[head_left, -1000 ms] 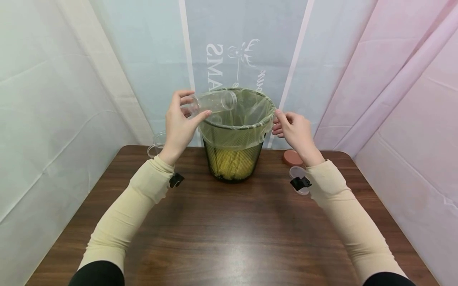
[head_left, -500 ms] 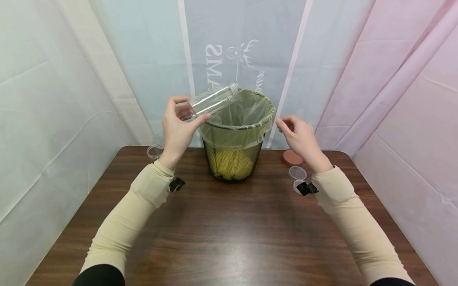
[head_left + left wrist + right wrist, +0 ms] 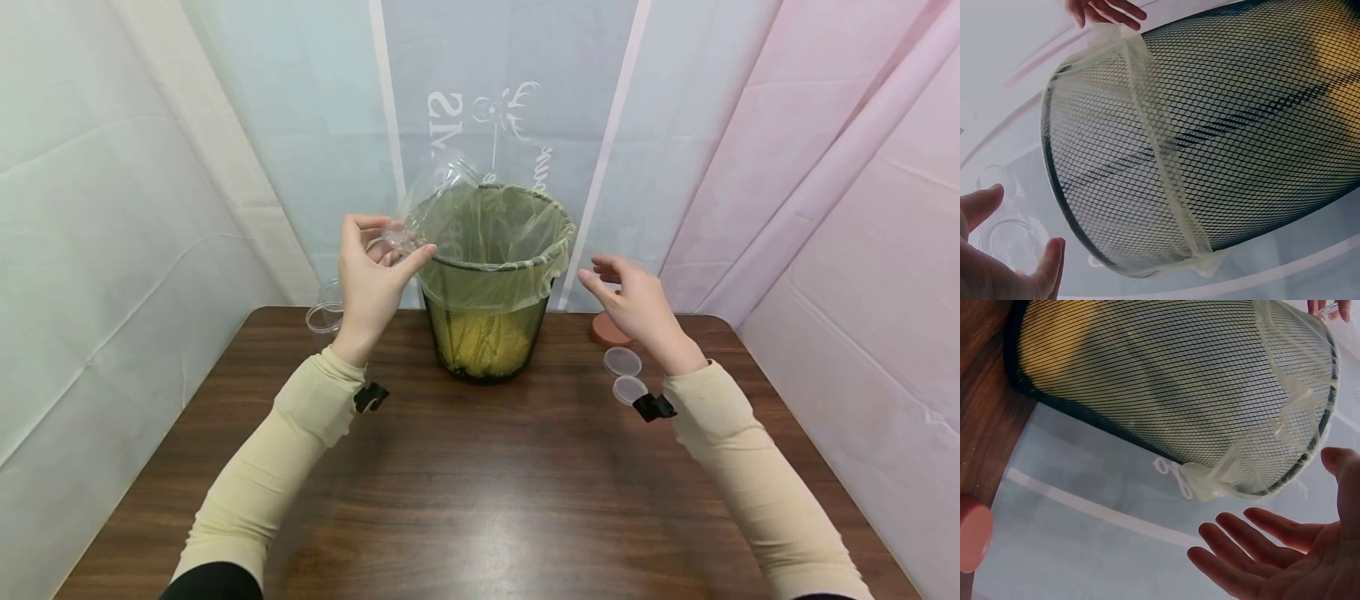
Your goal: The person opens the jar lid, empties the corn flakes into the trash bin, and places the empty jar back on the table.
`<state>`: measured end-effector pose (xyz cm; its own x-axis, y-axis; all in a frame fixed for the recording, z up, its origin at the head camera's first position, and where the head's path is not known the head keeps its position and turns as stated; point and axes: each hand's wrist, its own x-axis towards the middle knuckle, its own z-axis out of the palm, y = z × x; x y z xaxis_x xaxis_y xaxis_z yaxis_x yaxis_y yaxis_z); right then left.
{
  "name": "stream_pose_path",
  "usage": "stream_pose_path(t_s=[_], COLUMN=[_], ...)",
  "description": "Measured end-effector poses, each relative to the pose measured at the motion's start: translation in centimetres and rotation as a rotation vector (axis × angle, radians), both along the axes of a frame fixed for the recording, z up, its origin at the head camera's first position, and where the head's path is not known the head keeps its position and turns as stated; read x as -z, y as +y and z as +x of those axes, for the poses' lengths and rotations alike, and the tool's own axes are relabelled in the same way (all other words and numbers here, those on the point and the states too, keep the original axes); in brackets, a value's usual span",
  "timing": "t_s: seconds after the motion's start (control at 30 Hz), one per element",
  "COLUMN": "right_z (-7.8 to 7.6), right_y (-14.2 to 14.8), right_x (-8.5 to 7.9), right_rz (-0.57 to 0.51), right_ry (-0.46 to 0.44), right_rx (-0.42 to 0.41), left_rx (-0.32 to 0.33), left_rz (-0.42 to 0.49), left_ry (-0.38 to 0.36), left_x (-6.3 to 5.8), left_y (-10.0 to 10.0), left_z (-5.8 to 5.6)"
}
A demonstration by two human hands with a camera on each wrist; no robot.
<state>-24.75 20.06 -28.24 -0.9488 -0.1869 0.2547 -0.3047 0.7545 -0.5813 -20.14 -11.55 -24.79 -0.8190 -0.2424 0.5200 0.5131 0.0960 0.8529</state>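
My left hand (image 3: 372, 279) holds a clear plastic jar (image 3: 444, 196) near its base, between thumb and fingers. The jar is tilted, its threaded mouth pointing up and right, and overlaps the left rim of a black mesh wastebasket (image 3: 517, 267) in the head view. A pale green bin liner (image 3: 495, 287) is folded over that rim. Yellow stuff shows through the mesh low down. In the left wrist view the jar (image 3: 1015, 240) appears faintly behind thumb and fingers. Right of the basket, my right hand (image 3: 637, 304) is off the liner, fingers spread and holding nothing (image 3: 1272, 556).
On the brown wooden table (image 3: 480, 467), a reddish-brown lid (image 3: 610, 329) and two clear round lids (image 3: 622, 361) lie below my right hand. Clear round plastic pieces (image 3: 325, 317) stand behind my left wrist. Printed curtains (image 3: 525, 50) hang close behind the basket.
The jar has turned from nearly level, mouth over the basket, to mouth upward, as my left hand lowered slightly left. My right hand has left the liner's edge, moving right and down while opening.
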Motion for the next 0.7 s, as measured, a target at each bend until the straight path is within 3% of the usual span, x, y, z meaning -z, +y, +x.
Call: stream_pose_path(t_s=[0.27, 0.4, 0.7], right_z=[-0.4, -0.6, -0.4], right_y=[1.2, 1.6, 2.1], right_x=[1.5, 2.4, 4.3], right_rz=[0.053, 0.111, 0.185], right_ry=[0.028, 0.05, 0.095], right_rx=[-0.048, -0.109, -0.24], left_rx=[0.056, 0.046, 0.031], left_rz=[0.063, 0.045, 0.055], left_ry=[0.075, 0.104, 0.074], left_x=[2.3, 2.7, 3.4], left_y=[-0.8, -0.9, -0.8], left_z=[-1.8, -1.9, -1.8])
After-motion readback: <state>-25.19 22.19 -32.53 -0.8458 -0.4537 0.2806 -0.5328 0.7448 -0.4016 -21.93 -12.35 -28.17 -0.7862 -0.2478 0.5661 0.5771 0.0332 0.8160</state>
